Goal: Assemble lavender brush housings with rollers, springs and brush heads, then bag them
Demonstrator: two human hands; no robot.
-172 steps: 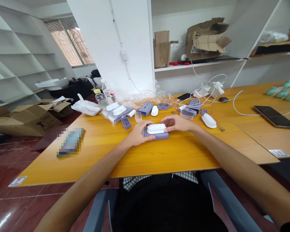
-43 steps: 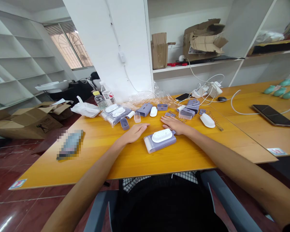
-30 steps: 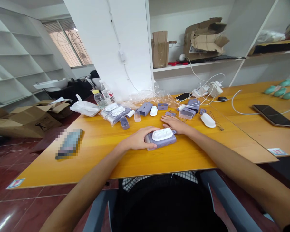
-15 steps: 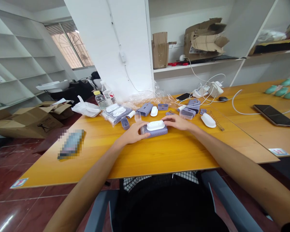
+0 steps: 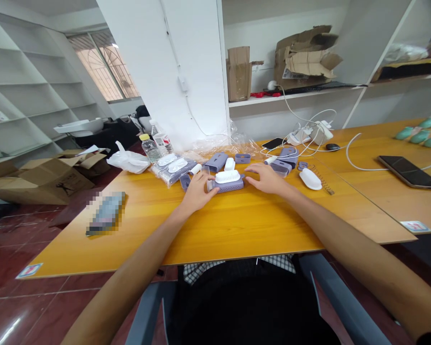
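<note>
While flanking a lilac perforated case (image 5: 230, 187) with its white bristle insert (image 5: 227, 177): left hand (image 5: 197, 192) and right hand (image 5: 267, 178), both half open.
Left fingers (image 5: 205, 184) curved against the case's left end, grip or mere touch impossible to tell; right fingertips (image 5: 250, 178) just beside its right end, holding nothing. Just past the left hand, a small lilac tray (image 5: 185, 182); right of the right hand, a white oval cover (image 5: 310, 178).

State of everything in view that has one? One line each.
Left hand, fingers against the case's left end
Right hand, fingers against the case's right end
Lavender perforated case, lying flat on the table
White bristle brush, seated on top of the case
Water bottle, upright, yellow cap on
Cardboard box, on the floor, flaps open
Smartphone, flat on the table, screen dark
</note>
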